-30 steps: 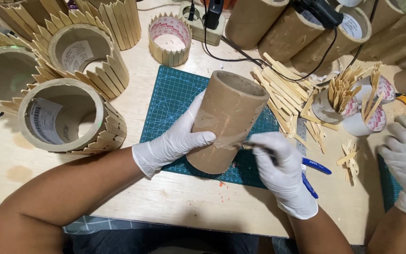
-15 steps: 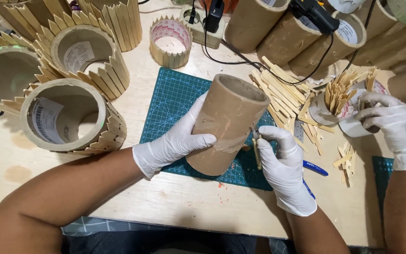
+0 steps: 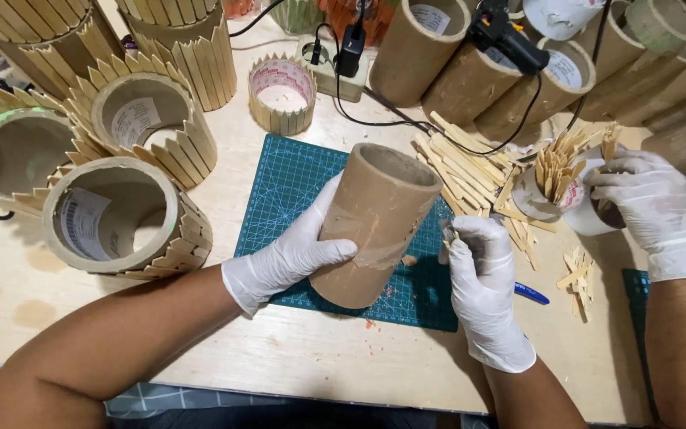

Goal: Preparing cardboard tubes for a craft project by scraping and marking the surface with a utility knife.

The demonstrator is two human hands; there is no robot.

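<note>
- The left hand (image 3: pixel 295 256) stayed clamped around the cardboard tube (image 3: pixel 375 222), tilted on the green cutting mat (image 3: pixel 279 191).
- The right hand (image 3: pixel 482 278) had drawn off the tube's right side, fingers pinched on a thin stick (image 3: pixel 448 237).
- A co-worker's gloved hand (image 3: pixel 649 202) had moved to the far-right cup of sticks (image 3: pixel 553 179).

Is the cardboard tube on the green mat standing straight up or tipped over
Tipped. The cardboard tube leans on the green cutting mat, its open mouth angled up and away, steadied by the left hand.
</note>
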